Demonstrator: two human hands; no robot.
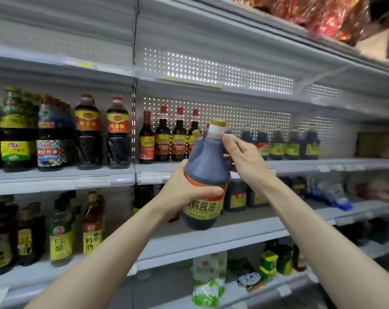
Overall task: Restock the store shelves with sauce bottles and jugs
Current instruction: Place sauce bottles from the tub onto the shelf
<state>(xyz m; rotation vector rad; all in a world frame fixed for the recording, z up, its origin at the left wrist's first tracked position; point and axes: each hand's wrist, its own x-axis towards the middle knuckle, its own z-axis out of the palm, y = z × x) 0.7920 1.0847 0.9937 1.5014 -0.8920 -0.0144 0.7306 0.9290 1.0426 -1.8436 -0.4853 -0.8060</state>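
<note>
A dark soy sauce jug (208,166) with a gold cap and a yellow and red label is held up in front of the middle shelf (300,163). My left hand (180,192) grips its body from the left, thumb across the label. My right hand (242,159) holds its neck and shoulder from the right, fingers curled by the white collar. The jug tilts slightly. Behind it on the middle shelf stand slim dark bottles (162,139) with red caps and a row of squat dark jugs (278,142).
Large soy sauce jugs (87,132) fill the middle shelf at left. Vinegar and cooking wine bottles (59,230) stand on the lower shelf. Green and white bags (205,279) lie on the bottom shelf. Red packets (318,16) sit on the top shelf.
</note>
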